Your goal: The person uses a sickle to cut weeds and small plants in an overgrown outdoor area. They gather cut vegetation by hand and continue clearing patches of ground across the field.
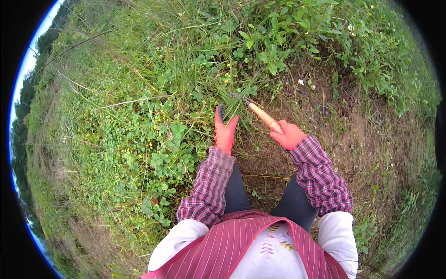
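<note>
My left hand [225, 129], in a red glove with a dark palm, reaches into a tuft of long green grass [240, 106]. Its thumb and fingers are spread, and some blades pass through the gap. In a matching red glove, my right hand [288, 135] grips a short hand tool by its wooden handle [263, 116]. The tool's dark metal head [240, 97] lies against the grass, just ahead and to the right of my left fingertips. Grass partly hides the head, so whether it is a sickle or a small hoe is unclear.
Low leafy ground plants [167, 150] spread thickly on the left. Brown soil with dry grass litter [348, 139] covers the right. A leafy bush [278, 31] stands ahead, and a dry stalk [132, 102] crosses the plants. My knees [294, 200] are bent below my arms.
</note>
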{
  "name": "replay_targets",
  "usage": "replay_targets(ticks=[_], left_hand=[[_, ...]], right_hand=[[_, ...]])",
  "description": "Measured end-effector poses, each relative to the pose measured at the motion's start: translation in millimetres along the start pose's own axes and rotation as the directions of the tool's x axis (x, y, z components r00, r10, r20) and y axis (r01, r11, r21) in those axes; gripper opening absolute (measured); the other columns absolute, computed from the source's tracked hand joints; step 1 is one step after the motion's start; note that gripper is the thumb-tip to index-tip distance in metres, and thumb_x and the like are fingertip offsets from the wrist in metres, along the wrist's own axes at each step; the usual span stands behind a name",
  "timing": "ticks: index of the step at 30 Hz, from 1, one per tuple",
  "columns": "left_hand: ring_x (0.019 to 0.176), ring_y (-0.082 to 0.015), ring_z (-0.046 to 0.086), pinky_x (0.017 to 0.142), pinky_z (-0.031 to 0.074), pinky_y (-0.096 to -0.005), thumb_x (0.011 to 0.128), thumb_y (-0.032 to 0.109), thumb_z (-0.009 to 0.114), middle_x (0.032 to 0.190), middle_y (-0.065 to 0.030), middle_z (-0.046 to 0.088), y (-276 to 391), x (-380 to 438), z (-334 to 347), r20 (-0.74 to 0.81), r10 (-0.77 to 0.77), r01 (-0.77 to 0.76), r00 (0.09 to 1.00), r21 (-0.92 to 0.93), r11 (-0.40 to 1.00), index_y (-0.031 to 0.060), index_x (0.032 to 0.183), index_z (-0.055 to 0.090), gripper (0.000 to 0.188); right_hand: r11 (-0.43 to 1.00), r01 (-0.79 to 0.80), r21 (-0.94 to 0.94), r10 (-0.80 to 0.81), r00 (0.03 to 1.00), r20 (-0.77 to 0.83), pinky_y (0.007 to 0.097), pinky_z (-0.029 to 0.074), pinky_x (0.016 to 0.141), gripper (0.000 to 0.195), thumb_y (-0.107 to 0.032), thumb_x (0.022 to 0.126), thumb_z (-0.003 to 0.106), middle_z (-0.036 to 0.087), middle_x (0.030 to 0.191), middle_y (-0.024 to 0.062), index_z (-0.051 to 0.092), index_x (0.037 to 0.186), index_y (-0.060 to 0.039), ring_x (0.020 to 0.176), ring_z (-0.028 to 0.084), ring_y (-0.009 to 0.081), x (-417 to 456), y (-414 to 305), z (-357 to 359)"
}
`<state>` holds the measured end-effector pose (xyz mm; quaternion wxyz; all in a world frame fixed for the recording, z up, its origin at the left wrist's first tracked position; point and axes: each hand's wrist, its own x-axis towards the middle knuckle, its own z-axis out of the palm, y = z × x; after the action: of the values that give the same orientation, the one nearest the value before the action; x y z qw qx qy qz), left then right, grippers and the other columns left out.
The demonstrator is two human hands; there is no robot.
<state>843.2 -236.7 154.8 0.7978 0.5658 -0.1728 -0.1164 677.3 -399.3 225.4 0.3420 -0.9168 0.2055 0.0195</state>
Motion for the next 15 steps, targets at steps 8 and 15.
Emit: replay_targets(ticks=[8, 15], left_hand=[[0.118, -0.0216, 0.041, 0.101, 0.032, -0.0324, 0.070, 0.019, 0.079, 0.133, -0.0144, 0.040, 13, -2, 12, -0.066, 0.049, -0.022, 0.997, 0.349, 0.937, 0.0029, 0.139, 0.026, 0.088], [0.115, -0.0190, 0.044, 0.098, 0.035, -0.0296, 0.083, 0.019, 0.066, 0.129, -0.0116, 0.045, -1, 4, 4, -0.121, -0.014, 0.035, 0.993, 0.177, 0.984, 0.0024, 0.133, 0.037, 0.061]], right_hand=[[0.971, 0.019, 0.238, 0.038, 0.972, -0.232, 0.0381, 0.046, 0.062, 0.039, -0.035, 0.082, 0.061, 0.059, 0.075, 0.0154, 0.051, 0.100, -0.0016, 0.068, 0.059, 0.0271, -2, -12, -2], [0.993, 0.008, -0.114, 0.013, 0.983, 0.182, 0.0426, 0.048, 0.068, 0.049, -0.044, 0.080, 0.058, 0.062, 0.081, 0.0220, 0.049, 0.098, 0.0011, 0.076, 0.061, 0.0371, 2, 9, 13]])
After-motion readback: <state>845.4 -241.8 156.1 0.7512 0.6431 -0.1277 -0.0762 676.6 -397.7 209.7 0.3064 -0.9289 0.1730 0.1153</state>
